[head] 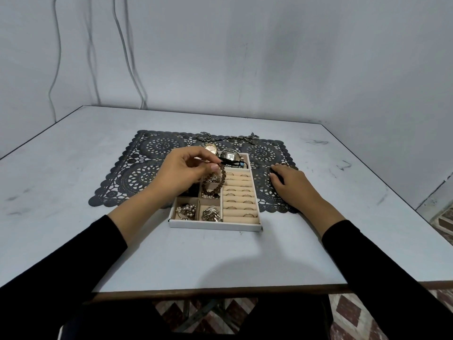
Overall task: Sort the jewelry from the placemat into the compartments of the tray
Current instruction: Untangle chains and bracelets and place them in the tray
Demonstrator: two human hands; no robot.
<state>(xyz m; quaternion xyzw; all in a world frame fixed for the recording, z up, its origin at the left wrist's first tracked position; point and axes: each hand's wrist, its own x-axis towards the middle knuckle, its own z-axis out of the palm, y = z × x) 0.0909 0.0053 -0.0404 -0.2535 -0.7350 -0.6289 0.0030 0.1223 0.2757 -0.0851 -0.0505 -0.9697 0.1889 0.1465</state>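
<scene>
A white jewelry tray (pixel 215 227) with beige compartments stands on the dark lace placemat (pixel 147 168). My left hand (pixel 183 171) hovers over the tray's left side and pinches a brown beaded bracelet (pixel 221 179), which hangs down into a middle compartment. My right hand (pixel 291 184) rests on the placemat to the right of the tray, its fingers bent over something dark that I cannot make out. Rings sit in the ring rolls (pixel 239 197) on the right. A gold watch (pixel 211 148) and a chain necklace (pixel 228 138) lie on the placemat behind the tray.
The tray's front compartments hold a pearl piece (pixel 187 209) and a silver piece (pixel 210 213). A silver watch (pixel 230 155) lies in the back compartment. The table's edge runs close in front of me and a wall stands behind the table.
</scene>
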